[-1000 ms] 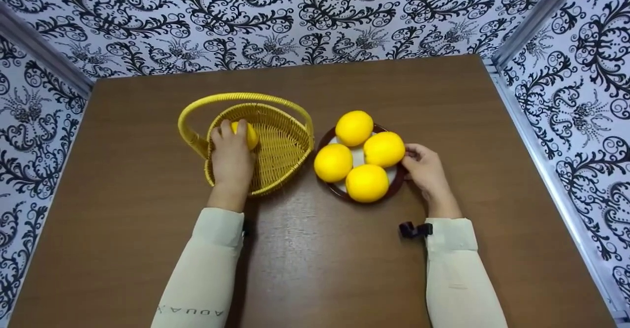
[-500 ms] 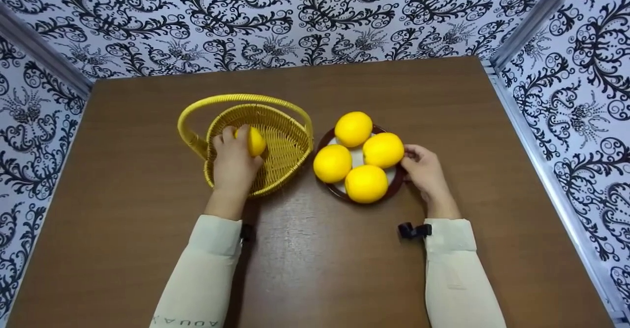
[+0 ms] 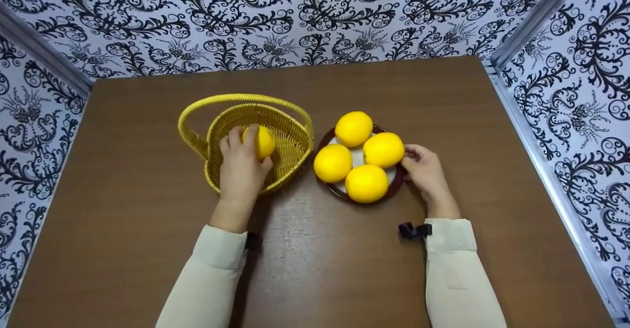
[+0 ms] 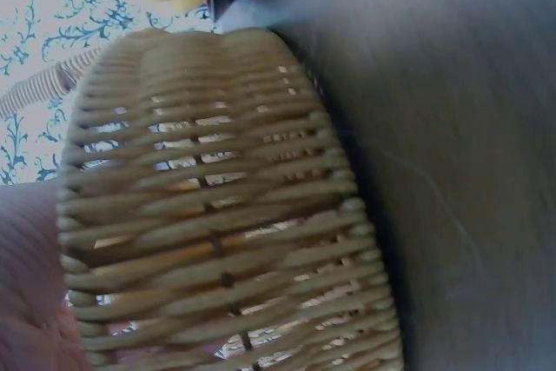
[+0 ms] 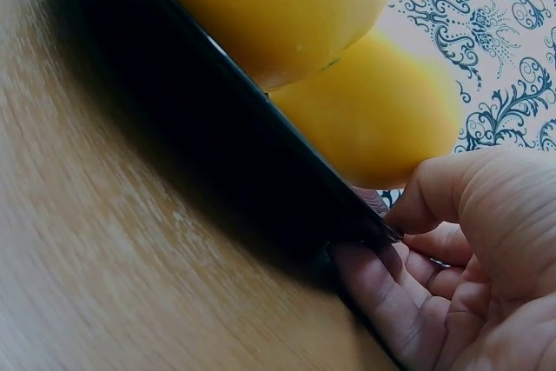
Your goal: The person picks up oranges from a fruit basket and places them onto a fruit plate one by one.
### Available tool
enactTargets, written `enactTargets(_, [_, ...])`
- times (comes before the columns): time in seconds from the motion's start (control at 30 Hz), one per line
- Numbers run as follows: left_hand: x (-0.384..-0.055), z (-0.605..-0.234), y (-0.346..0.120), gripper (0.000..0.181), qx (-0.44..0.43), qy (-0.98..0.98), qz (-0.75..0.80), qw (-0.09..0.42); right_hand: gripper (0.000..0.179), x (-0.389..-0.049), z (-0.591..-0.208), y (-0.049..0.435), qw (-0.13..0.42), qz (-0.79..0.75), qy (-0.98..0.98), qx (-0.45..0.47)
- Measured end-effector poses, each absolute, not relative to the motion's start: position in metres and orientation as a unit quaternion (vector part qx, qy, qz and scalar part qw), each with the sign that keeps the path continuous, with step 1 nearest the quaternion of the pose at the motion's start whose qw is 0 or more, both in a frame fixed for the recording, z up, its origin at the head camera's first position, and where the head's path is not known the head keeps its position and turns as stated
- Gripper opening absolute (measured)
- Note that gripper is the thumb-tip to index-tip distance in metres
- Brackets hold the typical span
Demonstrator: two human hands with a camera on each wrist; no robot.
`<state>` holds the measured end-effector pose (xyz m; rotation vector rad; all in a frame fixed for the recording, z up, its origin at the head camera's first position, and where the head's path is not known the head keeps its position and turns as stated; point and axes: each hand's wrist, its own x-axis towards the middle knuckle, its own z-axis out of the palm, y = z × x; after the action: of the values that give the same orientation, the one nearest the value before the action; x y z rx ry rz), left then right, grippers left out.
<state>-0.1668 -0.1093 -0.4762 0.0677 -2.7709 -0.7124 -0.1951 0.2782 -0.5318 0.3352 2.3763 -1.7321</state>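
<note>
My left hand point(image 3: 243, 168) reaches into a yellow wicker basket point(image 3: 290, 163) and grips a yellow lemon point(image 3: 266, 143), fingers over its left side and thumb near its lower edge. In the left wrist view the woven wall of the basket point(image 4: 217, 188) covers most of that hand, leaving a strip of palm point(image 4: 26, 275) at the left edge. My right hand point(image 3: 427, 170) pinches the right rim of a dark red plate point(image 3: 396, 182) with a white middle. Several lemons point(image 3: 366, 183) lie on this plate. In the right wrist view, thumb and fingers point(image 5: 434, 188) meet at the rim.
The basket's arched handle point(image 3: 241, 96) rises over its far side. Both vessels stand close together on a brown wooden table point(image 3: 315, 259). Patterned black-and-white walls point(image 3: 275, 22) enclose the back and sides. A small black wrist mount point(image 3: 414, 231) sits at the right cuff.
Inside the basket, my left hand has moved to the right with the lemon, which shows more now. My right hand and the plate have stayed in place.
</note>
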Motion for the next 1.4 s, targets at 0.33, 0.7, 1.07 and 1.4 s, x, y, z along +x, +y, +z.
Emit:
enactTargets(0.33, [-0.150,-0.472,-0.094,0.066,-0.009,-0.950,-0.251,0.187,0.040,-0.195,-0.531,0.278,0.090,-0.575,0.805,0.114])
enactTargets(0.7, [-0.137,-0.461,-0.076,0.066,-0.029,-0.947,-0.253,0.197,0.039,-0.195,-0.532,0.278,0.086,-0.578,0.804,0.114])
enactTargets(1.07, [-0.125,-0.455,-0.057,0.065,-0.064,-0.941,-0.245,0.223,0.039,-0.195,-0.530,0.277,0.095,-0.578,0.802,0.117])
enactTargets(1.4, [-0.118,-0.452,-0.045,0.066,-0.080,-0.939,-0.246,0.227,0.039,-0.196,-0.531,0.277,0.095,-0.577,0.802,0.121])
